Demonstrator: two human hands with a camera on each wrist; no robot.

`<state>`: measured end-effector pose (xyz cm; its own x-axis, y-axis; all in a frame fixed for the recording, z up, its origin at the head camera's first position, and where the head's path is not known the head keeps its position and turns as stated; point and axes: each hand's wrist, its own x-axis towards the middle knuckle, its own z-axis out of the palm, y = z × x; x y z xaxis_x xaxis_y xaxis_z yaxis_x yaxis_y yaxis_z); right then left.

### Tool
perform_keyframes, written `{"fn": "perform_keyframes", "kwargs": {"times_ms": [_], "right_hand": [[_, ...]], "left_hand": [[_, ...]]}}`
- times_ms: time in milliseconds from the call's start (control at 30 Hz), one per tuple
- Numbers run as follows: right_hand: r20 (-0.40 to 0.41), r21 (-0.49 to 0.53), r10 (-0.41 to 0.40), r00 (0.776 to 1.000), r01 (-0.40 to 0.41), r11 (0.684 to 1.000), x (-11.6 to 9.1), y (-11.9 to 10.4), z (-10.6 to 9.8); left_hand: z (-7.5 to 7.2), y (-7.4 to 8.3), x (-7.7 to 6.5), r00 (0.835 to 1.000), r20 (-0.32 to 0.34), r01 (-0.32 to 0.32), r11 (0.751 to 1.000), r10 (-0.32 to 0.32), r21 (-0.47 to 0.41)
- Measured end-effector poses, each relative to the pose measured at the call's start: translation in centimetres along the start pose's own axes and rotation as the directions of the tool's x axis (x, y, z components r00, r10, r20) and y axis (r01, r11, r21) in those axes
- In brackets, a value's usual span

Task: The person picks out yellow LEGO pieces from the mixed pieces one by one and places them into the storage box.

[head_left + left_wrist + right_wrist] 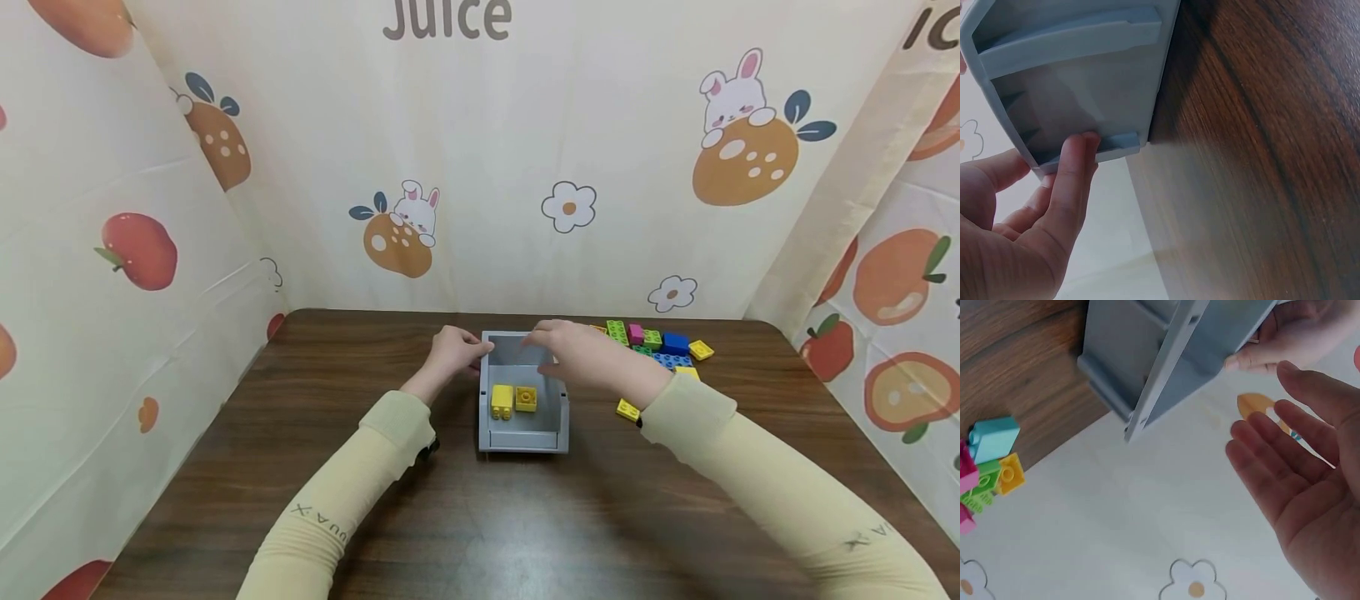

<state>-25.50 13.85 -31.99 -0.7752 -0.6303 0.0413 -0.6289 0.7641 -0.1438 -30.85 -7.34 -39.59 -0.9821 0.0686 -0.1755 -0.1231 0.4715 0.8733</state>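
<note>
A grey plastic bin point(522, 442) stands on the table with two yellow toy bricks inside, one tall point(502, 400) and one square point(526, 399). At its far left side, my left hand point(450, 357) pinches the wall. The left wrist view shows the thumb at the rim and the fingers point(1071, 165) against the bin's outer wall. My right hand point(588, 357) hovers over the bin's back right part with nothing in it. In the right wrist view its fingers point(1272, 465) are spread and apart from the bin.
Loose toy bricks lie to the right of the bin, including a dark blue brick point(676, 343), a green brick point(617, 332) and a small yellow brick point(628, 409) nearer the right sleeve. A printed curtain point(487, 275) hangs behind the brown wooden table point(480, 517).
</note>
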Motion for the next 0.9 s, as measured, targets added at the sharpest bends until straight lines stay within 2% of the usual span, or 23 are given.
{"fn": "perform_keyframes", "kwargs": {"times_ms": [167,333,500,667,900], "right_hand": [[-0.092,-0.012,-0.008,0.996,0.006,1.000,-0.1,1.1,-0.2],[-0.178,-0.067,-0.060,0.982,0.048,0.997,-0.1,2.7,0.1],[-0.234,-0.084,-0.075,0.969,0.056,0.995,-0.2,4.2,0.5],[-0.258,-0.108,-0.023,0.966,-0.005,0.994,-0.2,5.6,1.1],[-0.257,-0.098,0.127,0.958,-0.156,0.983,0.4,7.4,1.7]], "left_hand": [[0.0,0.0,0.0,1.000,-0.003,0.005,1.000,-0.005,0.018],[0.0,0.0,0.0,1.000,-0.006,0.006,1.000,-0.006,0.021],[0.0,0.0,0.1,1.000,-0.004,0.000,1.000,0.000,0.017],[0.0,0.0,0.2,1.000,0.000,-0.002,1.000,0.002,0.008],[0.1,-0.1,0.3,1.000,-0.008,-0.001,1.000,0.001,0.013]]}}
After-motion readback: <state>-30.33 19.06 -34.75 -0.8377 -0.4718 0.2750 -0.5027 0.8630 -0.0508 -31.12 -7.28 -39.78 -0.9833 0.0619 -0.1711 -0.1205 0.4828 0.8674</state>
